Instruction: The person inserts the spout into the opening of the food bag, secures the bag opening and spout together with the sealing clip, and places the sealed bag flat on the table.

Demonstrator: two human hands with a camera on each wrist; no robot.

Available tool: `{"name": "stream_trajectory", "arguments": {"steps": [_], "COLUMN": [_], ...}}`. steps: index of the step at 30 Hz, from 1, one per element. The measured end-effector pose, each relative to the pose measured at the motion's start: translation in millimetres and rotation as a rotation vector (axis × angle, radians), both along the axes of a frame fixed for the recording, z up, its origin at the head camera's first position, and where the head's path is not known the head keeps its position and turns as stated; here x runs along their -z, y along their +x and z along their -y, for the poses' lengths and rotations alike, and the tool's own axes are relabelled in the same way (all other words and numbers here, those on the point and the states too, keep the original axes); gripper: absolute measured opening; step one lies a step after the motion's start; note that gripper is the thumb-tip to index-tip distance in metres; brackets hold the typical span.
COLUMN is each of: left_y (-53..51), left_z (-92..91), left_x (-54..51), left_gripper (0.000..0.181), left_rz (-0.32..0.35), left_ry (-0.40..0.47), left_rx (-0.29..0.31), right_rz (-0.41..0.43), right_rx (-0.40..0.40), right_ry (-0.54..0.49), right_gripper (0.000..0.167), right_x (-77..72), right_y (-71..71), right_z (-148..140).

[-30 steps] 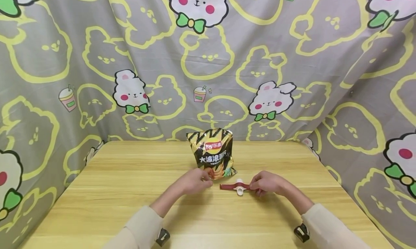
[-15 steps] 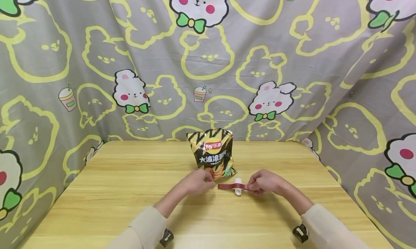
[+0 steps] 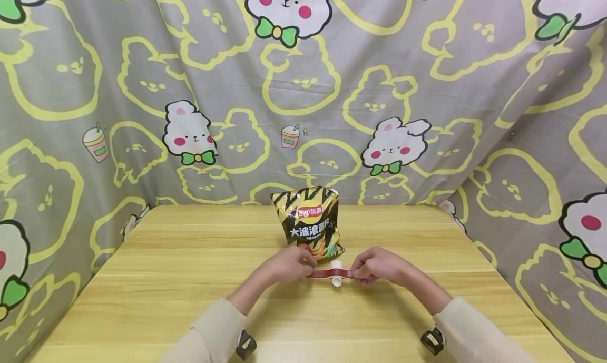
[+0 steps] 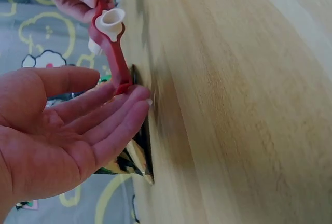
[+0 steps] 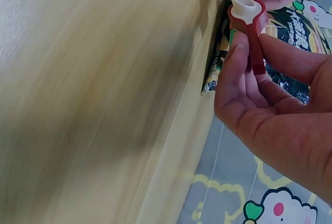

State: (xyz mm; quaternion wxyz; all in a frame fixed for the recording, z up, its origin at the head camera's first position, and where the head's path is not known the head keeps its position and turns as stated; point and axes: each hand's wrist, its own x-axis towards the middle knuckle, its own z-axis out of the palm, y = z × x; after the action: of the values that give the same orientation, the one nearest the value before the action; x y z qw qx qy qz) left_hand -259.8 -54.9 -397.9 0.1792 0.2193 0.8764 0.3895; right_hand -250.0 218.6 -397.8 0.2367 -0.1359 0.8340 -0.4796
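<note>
A dark red bag clip with a white pour spout (image 3: 324,273) is held a little above the table, between both hands. My right hand (image 3: 381,265) pinches one end of it between thumb and fingers, clearest in the right wrist view. The far end of the clip meets the fingers of my left hand (image 4: 67,125); these are nearly straight, and the thumb stands apart from the clip. Right behind the clip, a black and yellow bag of potato chips (image 3: 308,221) stands upright, its lower left corner partly covered by the left hand.
The light wooden table (image 3: 189,247) stretches out on both sides of the hands. A grey curtain (image 3: 227,84) with cartoon prints hangs behind it and along both sides. Black wrist cameras sit below both sleeves.
My right hand has moved left with the bag clip, bringing its free end to the left hand's fingers. The left hand has shifted slightly right. The chip bag stays in place.
</note>
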Motion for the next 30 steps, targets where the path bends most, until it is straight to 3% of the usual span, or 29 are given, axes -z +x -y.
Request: {"name": "stream_trajectory", "arguments": {"steps": [3,7,20,30], "left_y": [-2.7,-5.9,-8.8,-9.2], "left_z": [2.9,6.4,13.8,16.8], "left_x": [2.7,5.4,0.6,-5.2], "left_gripper": [0.020,0.018,0.021,0.020], "left_rz": [0.104,0.178,0.272,0.271], "left_ry": [0.078,0.161,0.256,0.262], "left_rx": [-0.010,-0.024,0.007,0.028], "right_rz": [0.016,0.024,0.039,0.065], "right_rx": [0.001,0.002,-0.021,-0.069], "right_ry": [-0.017,-0.039,-0.063,-0.108], "right_gripper": [0.020,0.020,0.022,0.021], "right_x": [-1.0,-1.3,-1.1,-3.3], "right_y": [0.2,0.4,-2.1,-3.6], "right_z": [3,5,2,-1]}}
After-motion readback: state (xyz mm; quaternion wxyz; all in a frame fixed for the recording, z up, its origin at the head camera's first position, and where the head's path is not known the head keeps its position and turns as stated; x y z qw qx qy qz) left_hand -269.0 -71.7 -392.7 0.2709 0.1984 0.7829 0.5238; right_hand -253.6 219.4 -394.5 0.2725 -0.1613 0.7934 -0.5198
